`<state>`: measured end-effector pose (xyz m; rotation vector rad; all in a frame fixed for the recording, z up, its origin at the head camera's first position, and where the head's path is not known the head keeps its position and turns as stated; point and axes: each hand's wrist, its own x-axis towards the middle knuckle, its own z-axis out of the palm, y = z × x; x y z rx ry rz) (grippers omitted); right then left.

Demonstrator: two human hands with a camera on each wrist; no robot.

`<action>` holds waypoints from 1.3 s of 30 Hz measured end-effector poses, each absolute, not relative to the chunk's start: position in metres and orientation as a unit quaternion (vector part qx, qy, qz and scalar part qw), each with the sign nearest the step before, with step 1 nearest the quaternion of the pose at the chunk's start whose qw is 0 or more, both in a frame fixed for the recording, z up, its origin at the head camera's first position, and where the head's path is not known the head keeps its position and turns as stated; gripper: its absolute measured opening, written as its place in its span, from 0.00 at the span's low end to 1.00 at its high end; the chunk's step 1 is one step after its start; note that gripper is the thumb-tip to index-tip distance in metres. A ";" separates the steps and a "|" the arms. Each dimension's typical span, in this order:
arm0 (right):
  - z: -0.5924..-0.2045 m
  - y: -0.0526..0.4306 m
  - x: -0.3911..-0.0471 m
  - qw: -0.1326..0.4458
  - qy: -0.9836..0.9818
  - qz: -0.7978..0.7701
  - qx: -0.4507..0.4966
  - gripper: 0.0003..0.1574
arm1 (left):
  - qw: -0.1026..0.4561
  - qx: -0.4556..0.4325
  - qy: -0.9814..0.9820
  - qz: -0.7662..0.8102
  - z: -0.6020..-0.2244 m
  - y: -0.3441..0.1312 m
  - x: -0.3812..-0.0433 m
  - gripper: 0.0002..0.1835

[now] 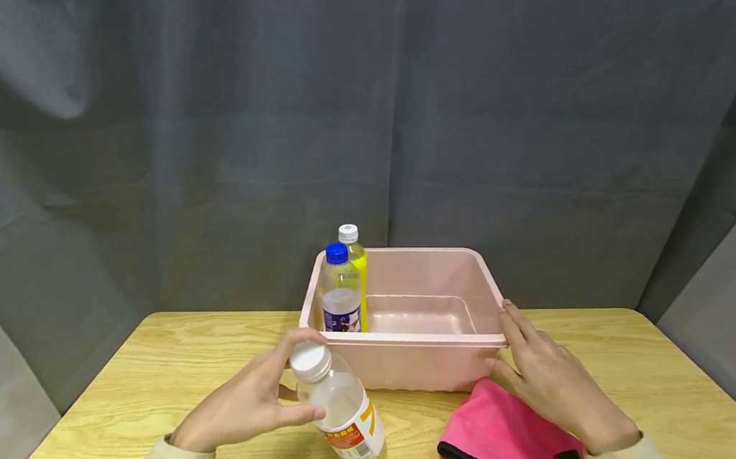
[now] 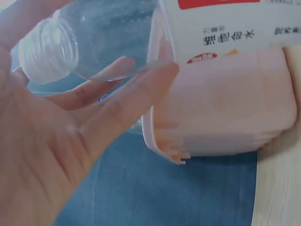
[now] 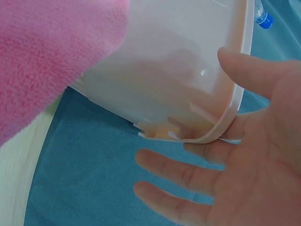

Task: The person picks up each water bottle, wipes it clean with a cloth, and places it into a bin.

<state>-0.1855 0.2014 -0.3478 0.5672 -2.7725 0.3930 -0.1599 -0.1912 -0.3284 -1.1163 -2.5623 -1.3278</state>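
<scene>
My left hand (image 1: 251, 393) curves round a clear plastic bottle (image 1: 339, 407) with a white cap and a white, red and yellow label. The bottle tilts, cap toward the hand, in front of a pink plastic bin (image 1: 396, 365). In the left wrist view the thumb (image 2: 155, 82) lies along the bottle's near side, and other fingers show behind it. At the bin's front right corner, my right hand (image 1: 544, 377) rests with fairly straight fingers. The right wrist view has its thumb (image 3: 244, 70) by the front rim and other fingers round the corner.
Inside the bin's left end stand a blue-capped bottle (image 1: 341, 303) and a yellow bottle (image 1: 360, 265) with a white cap. A pink fleecy cloth (image 1: 507, 442) with black edging lies under the right forearm on the wooden table (image 1: 203, 350). Grey curtains (image 1: 271, 143) hang behind.
</scene>
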 end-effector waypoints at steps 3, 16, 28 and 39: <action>-0.348 0.200 -0.186 0.144 -0.960 0.136 0.198 0.55 | 0.029 -0.361 -0.826 -0.432 -0.325 -0.189 -0.162 0.37; -0.350 0.202 -0.186 0.148 -0.961 0.128 0.194 0.55 | 0.053 -0.377 -0.769 -0.513 -0.306 -0.179 -0.173 0.37; -0.350 0.202 -0.187 0.158 -0.960 0.120 0.196 0.55 | 0.099 -0.363 -0.732 -0.567 -0.289 -0.167 -0.192 0.37; -0.351 0.199 -0.187 0.151 -0.962 0.122 0.192 0.55 | 0.148 -0.331 -0.770 -0.525 -0.273 -0.151 -0.213 0.38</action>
